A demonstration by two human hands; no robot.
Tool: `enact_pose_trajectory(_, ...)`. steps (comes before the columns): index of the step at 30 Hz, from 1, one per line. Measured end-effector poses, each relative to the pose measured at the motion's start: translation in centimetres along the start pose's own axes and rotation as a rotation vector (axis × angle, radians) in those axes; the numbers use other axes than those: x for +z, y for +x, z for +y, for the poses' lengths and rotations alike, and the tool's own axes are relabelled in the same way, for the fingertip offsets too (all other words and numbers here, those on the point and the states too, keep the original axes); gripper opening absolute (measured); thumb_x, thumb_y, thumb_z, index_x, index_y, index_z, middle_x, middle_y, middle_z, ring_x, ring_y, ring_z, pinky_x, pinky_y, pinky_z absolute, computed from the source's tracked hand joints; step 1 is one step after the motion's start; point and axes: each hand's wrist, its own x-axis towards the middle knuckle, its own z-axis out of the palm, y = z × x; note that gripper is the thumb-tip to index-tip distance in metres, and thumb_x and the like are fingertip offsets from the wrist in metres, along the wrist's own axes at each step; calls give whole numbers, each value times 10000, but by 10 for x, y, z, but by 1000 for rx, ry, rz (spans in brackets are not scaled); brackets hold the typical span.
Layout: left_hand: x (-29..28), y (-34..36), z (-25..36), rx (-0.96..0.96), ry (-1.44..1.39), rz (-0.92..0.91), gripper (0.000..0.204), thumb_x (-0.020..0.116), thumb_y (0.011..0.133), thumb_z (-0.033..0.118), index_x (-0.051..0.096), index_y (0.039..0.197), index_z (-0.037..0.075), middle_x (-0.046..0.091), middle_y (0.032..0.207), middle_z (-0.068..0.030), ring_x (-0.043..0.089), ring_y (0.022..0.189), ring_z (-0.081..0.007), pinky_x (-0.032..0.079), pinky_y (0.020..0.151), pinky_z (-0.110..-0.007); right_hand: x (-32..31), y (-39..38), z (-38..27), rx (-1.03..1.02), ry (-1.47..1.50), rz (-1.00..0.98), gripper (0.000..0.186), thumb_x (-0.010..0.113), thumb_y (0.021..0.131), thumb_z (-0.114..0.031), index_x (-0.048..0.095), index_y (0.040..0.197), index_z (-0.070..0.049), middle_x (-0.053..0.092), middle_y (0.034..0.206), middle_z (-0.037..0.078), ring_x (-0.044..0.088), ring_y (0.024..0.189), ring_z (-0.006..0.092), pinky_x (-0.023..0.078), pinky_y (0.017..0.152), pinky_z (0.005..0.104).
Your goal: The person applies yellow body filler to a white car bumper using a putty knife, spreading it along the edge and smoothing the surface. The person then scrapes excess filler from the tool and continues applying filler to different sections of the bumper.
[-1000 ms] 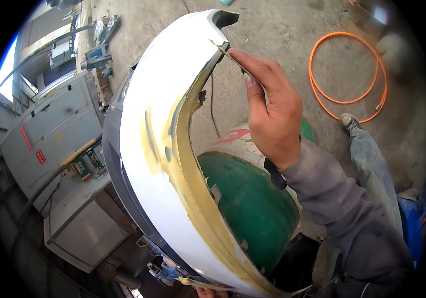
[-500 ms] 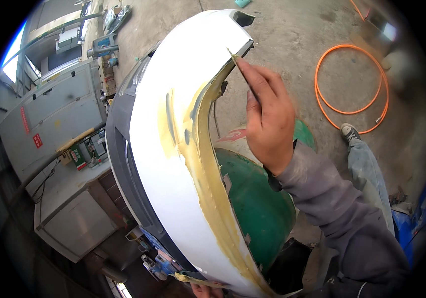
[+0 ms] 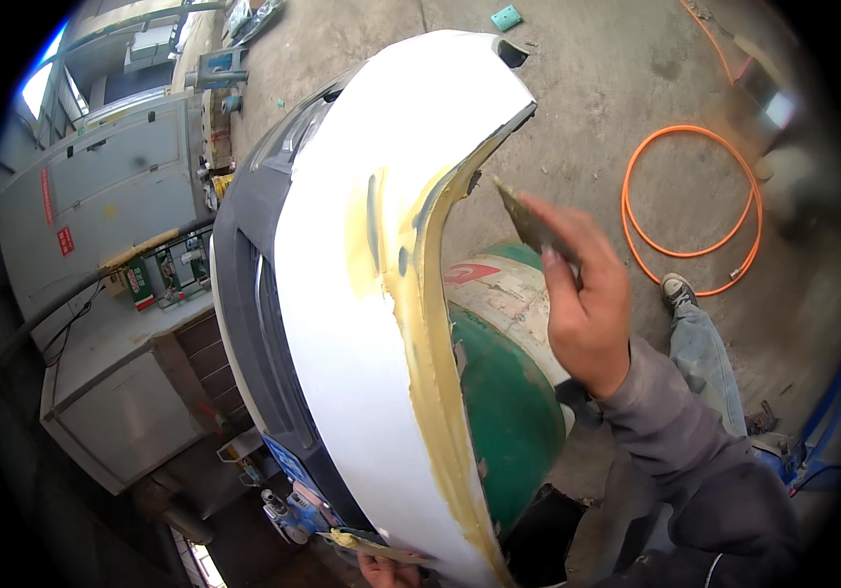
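Observation:
A white car bumper (image 3: 342, 333) with dark grille trim spans the middle, yellow filler (image 3: 430, 402) smeared along its inner curved edge. My right hand (image 3: 587, 304) is closed on a thin, filler-stained spreader (image 3: 528, 218), held just right of that edge, apart from it. My left hand (image 3: 387, 570), mostly hidden at the lower edge, grips a flat strip (image 3: 381, 551) with a lump of yellow filler on it, beside the bumper's lower end. A green drum (image 3: 499, 412) lies beneath the bumper's curve.
An orange hose (image 3: 690, 129) is coiled on the concrete floor at right, near my shoe (image 3: 680, 299). Grey metal cabinets (image 3: 122, 412), a dark pipe and assorted tools line the left side. Blue sheeting (image 3: 822, 412) is at the lower right.
My right hand with the spreader has moved down and right, away from the bumper's upper tip. The bumper appears shifted right in the view as the camera moved.

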Motion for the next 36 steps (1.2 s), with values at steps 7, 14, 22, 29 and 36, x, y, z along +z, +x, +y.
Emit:
enact_pose_trajectory(7,-9,3,-6,54,20,-26,556,569,884,50,336,1388,26,495,1298,-147,531,1138,-285,478,934,-440,22,39,9,-125,-246,193,441,394,827,106,557,1224,7,577,1114,161,588,988,250,467,844,305)
enact_pose_trajectory(14,11,1,2,-13,-5,35,552,572,898,77,332,1394,35,484,1313,-144,527,1138,-285,464,949,-435,51,-5,-23,-124,-155,2,551,425,701,164,592,1197,-10,579,1071,156,586,924,303,483,796,343)
enact_pose_trajectory(22,-24,13,-23,212,40,-130,424,533,938,115,378,1322,22,618,1023,-172,646,801,-243,573,648,-383,39,-26,-39,-63,-94,-157,546,435,686,175,613,1167,-11,595,1063,150,591,929,304,489,801,340)
enact_pose_trajectory(29,42,21,-3,185,-8,-65,453,564,921,117,384,1318,-8,646,926,-141,641,791,-227,551,641,-356,5,-44,-41,-96,-79,-400,509,439,693,178,627,1130,-2,603,1067,157,604,934,298,487,817,316)
enact_pose_trajectory(36,199,23,55,32,420,-407,122,549,891,36,594,952,-59,609,797,-66,528,728,-103,420,662,-222,-65,-14,-99,452,537,-500,422,432,803,163,589,1169,21,574,1141,157,581,1028,236,468,872,329)
